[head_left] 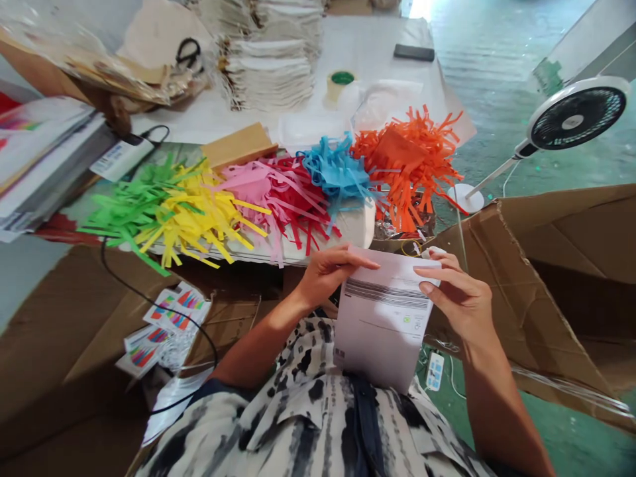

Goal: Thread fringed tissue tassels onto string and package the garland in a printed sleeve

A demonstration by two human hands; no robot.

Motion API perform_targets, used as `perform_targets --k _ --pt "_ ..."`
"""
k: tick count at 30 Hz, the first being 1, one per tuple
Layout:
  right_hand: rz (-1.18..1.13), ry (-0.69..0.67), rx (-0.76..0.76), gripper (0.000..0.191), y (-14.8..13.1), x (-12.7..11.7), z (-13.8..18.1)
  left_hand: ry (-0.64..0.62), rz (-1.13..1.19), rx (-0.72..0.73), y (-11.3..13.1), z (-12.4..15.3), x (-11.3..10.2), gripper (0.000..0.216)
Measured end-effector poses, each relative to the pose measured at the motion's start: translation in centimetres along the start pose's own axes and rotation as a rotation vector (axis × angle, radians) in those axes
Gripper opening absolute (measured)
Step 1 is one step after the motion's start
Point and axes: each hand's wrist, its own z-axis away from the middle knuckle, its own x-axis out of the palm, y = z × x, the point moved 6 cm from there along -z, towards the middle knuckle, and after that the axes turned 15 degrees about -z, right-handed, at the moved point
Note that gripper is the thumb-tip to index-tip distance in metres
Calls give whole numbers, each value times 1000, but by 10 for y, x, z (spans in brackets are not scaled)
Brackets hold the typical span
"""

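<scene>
A white printed paper sheet or packet (380,331), with dark stripes and small symbols, stands upright in front of my body. My left hand (330,271) grips its top left edge, fingers laid over the front. At the top right corner my right hand (460,291) pinches it between thumb and fingers. A small white object (434,252) shows behind the right fingers; its kind I cannot make out. Just beyond lie bundles of cut paper tassels: green (134,199), yellow (199,212), pink (258,185), red (298,199), blue (335,165) and orange (407,156).
Stacked white bundles (271,66), a tape roll (340,86) and a dark phone-like object (414,52) rest on the table. A fan (576,116) stands at right. Open cardboard boxes flank me, the left one (64,344) holding colourful printed cards (163,324). A power strip (434,371) lies below.
</scene>
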Motion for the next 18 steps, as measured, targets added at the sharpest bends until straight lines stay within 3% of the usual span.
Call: perform_targets --k 2,5,12,18 --pt "-8 -51 -26 39 -4 1 -3 -58 24 11 -1 1 2 36" --pt "28 -102 -77 50 -12 1 -7 -39 24 29 -3 0 2 53" --pt "183 -102 -116 50 -31 3 -6 -32 -179 233 9 -6 -6 40" --pt "261 -106 -126 44 -42 7 -3 -59 -154 308 8 -6 -9 37"
